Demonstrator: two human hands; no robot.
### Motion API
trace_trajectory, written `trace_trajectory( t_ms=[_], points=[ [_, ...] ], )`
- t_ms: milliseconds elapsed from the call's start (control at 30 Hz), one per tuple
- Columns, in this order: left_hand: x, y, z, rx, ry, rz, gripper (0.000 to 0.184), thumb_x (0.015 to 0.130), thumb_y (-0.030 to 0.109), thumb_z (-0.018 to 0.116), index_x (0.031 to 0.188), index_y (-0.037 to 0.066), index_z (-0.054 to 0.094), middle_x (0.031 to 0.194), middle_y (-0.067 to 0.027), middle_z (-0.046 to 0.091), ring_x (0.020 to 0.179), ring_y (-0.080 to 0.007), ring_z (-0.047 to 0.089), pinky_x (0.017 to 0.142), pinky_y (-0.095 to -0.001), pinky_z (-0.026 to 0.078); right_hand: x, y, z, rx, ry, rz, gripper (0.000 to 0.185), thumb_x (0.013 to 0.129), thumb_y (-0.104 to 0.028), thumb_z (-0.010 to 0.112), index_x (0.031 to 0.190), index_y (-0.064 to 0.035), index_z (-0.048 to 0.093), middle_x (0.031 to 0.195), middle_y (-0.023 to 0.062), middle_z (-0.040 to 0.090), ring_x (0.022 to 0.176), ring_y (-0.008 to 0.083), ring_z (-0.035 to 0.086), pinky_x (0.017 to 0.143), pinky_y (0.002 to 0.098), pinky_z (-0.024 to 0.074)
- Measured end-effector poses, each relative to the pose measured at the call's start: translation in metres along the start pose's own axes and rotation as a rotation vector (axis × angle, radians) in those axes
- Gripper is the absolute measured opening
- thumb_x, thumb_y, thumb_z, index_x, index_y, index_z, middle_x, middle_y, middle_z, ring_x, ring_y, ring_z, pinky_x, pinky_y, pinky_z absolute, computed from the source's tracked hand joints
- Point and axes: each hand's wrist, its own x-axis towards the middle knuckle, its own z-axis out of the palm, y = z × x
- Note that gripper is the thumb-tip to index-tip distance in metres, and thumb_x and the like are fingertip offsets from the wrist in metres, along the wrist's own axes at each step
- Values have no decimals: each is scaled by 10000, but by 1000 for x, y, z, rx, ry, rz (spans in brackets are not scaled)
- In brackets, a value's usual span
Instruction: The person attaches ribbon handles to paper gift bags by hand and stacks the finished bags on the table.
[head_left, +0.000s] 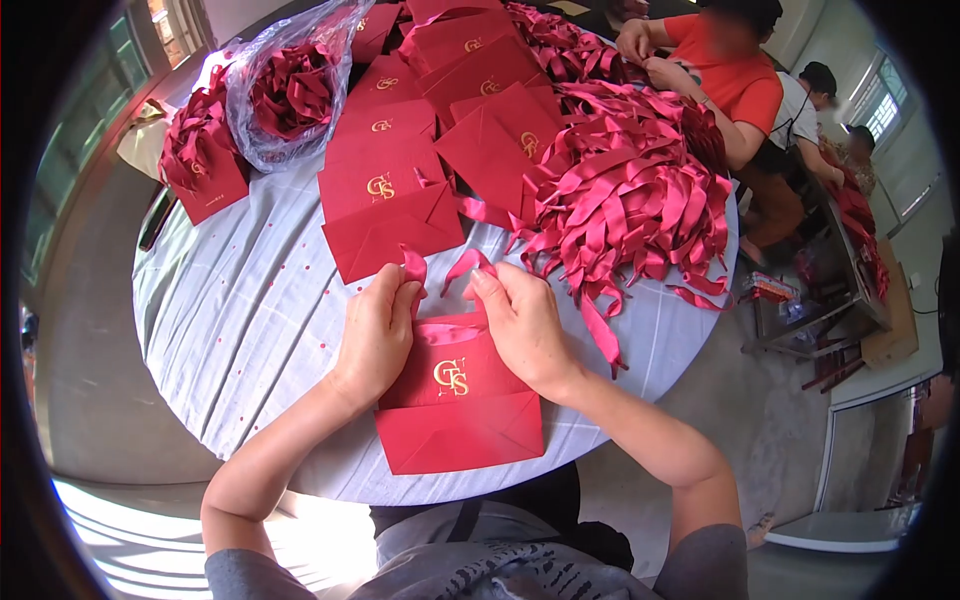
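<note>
A red paper gift bag (460, 435) with a gold monogram lies flat before me at the near table edge, its folded base towards me. Across its top runs a pink satin ribbon (447, 333). My left hand (378, 325) is closed in a pinch at the bag's upper left, with one ribbon end sticking up above the thumb. At the upper right, my right hand (522, 322) pinches the other ribbon end, which curls out to the left. Both hands rest close to the bag's top corners, hiding them.
Several red bags (395, 210) lie in overlapping rows beyond my hands. A big heap of loose ribbons (630, 190) sits at the right. A clear plastic bag (290, 95) of ribbons and an upright red bag (205, 185) stand at the left. Another person (745, 95) works across the table.
</note>
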Motion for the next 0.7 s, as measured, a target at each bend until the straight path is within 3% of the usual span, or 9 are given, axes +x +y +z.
trace_trajectory(
  t_ms=[133,233,300,367,433,467,500,567,700],
  points=[
    [4,11,-8,-6,-5,-8,94,894,42,496,844,-36,481,763,-225,599,734,-403,585,588,-386,445,7,8,-2,203,-96,76,314,949,-241,473,837,17,614,711,27,591,672,79,526,606,233,424],
    [14,12,-16,-67,16,29,130,903,60,496,816,-34,480,720,-187,592,578,-278,541,555,-343,422,13,-4,-21,646,-263,325,412,976,-343,383,969,3,607,901,42,617,801,98,574,780,251,457],
    [21,13,-20,-38,-14,22,170,924,95,480,811,-29,501,701,-125,600,563,-178,498,542,-312,404,17,-14,-32,813,-388,261,512,985,-401,277,1056,8,577,987,71,615,901,119,578,848,284,445],
    [27,10,-16,-429,-121,-107,180,939,119,463,844,-15,536,715,-45,595,595,-123,526,532,-282,408,21,-28,-41,1013,-598,260,632,965,-485,202,1213,19,494,1097,85,589,1030,158,559,912,318,422],
    [27,21,-14,-1016,-295,-546,110,918,143,512,924,43,559,781,11,573,658,-62,541,589,-221,442,22,-35,-40,1025,-667,212,589,968,-459,241,1245,8,471,1110,93,582,1031,162,557,905,337,431],
    [31,-2,-19,-1448,-829,-354,155,919,205,513,967,64,551,811,-6,588,702,-70,550,649,-217,457,27,-40,-46,903,-771,33,443,964,-322,402,1255,7,456,1116,96,580,1024,145,550,844,310,455],
    [12,60,-29,-1245,-530,-379,208,928,256,482,983,63,538,826,-22,581,731,-76,541,626,-221,439,25,-51,-45,735,-713,-8,401,927,-239,486,1235,16,468,1088,81,570,965,130,555,796,280,460],
    [8,60,-30,-1221,-486,-384,211,928,260,481,978,63,538,824,-21,577,728,-76,536,622,-222,435,27,-58,-34,331,-517,-211,381,818,-69,650,1160,28,513,972,47,515,769,88,545,670,226,468],
    [4,58,-30,-1114,-280,-410,226,929,278,474,959,63,536,817,-20,559,717,-76,519,605,-225,418,20,-74,-35,65,-499,-165,340,815,-123,661,1103,2,530,936,57,486,684,83,557,537,236,475]
  ],
)
